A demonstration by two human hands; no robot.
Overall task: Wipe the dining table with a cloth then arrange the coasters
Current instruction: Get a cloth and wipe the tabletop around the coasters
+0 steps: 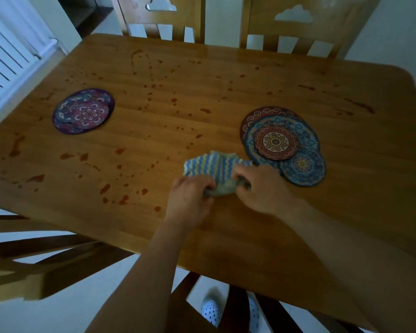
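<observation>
A blue, yellow and white striped cloth (210,168) lies bunched on the wooden dining table (202,236), near its front middle. My left hand (190,200) grips its near left edge and my right hand (262,188) grips its near right edge. Red-brown spots and smears (123,199) dot most of the tabletop. A purple stack of mandala coasters (83,111) sits at the left. A second overlapping pile of round mandala coasters (280,140), red and blue, lies just right of the cloth, with a small blue coaster (303,168) at its near edge.
Two wooden chairs (291,25) stand behind the table's far edge. Another chair's back (34,260) is at the near left and one (238,306) under the near edge, by my patterned slippers (210,311). A white radiator (7,51) lines the left wall.
</observation>
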